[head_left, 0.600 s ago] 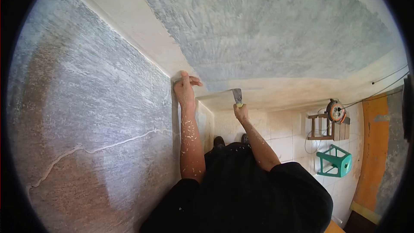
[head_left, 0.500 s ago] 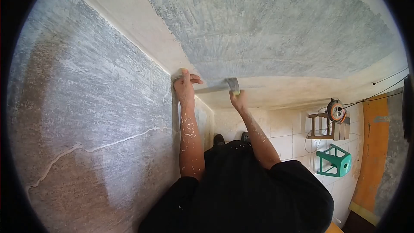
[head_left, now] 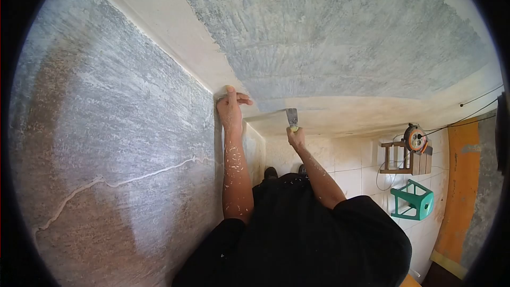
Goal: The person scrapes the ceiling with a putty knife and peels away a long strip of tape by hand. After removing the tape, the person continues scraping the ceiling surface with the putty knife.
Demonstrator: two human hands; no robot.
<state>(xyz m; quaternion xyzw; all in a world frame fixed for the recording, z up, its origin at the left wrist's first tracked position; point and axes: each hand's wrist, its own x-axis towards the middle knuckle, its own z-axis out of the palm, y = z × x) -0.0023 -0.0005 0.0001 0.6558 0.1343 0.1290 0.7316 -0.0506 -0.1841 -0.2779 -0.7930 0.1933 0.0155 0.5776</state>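
Note:
My right hand [head_left: 296, 138] is wrapped round the yellowish handle of a paint scraper [head_left: 291, 116]. The flat metal blade points up at the front wall, close to the lower edge of its grey scraped patch [head_left: 340, 48]. Near the corner of the two walls, my left hand [head_left: 231, 107] is raised against the pale strip of the front wall [head_left: 204, 48], its fingers stretched out and holding nothing. Small pale flakes speckle both forearms, more thickly on the left one.
A rough grey wall [head_left: 127, 127] with a pale filled crack rises close on my left. Over the tiled floor at right are a green plastic stool [head_left: 422, 204], a wooden stool [head_left: 419, 162] and a cable reel [head_left: 415, 138] with cords. An orange panel [head_left: 461, 175] stands beyond.
My right hand has drawn the scraper down the wall towards me and slightly right. The left hand stays almost in place by the corner.

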